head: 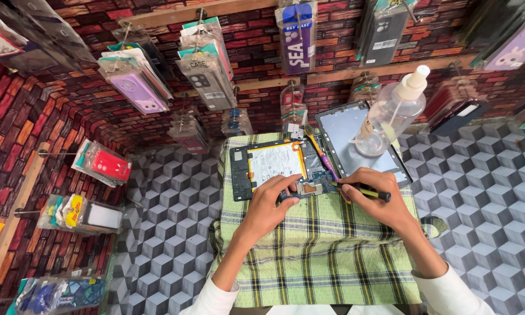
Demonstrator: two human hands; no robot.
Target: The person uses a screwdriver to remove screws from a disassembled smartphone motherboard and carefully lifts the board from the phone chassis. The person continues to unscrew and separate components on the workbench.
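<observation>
An opened tablet body (244,169) lies on a green plaid cloth (321,245), its white battery (276,161) and blue circuit board exposed. My left hand (269,204) rests on the tablet's lower edge, fingers pressing near the board. My right hand (374,201) holds a yellow-and-black screwdriver (364,191), its tip pointing left at the board. The tablet's grey back cover (347,137) lies just right of the body.
A clear plastic bottle with a white nozzle (394,111) stands on the back cover. The counter has a grey cube pattern (175,233). Packaged phone cases (137,79) hang from hooks on the brick-patterned wall behind and to the left.
</observation>
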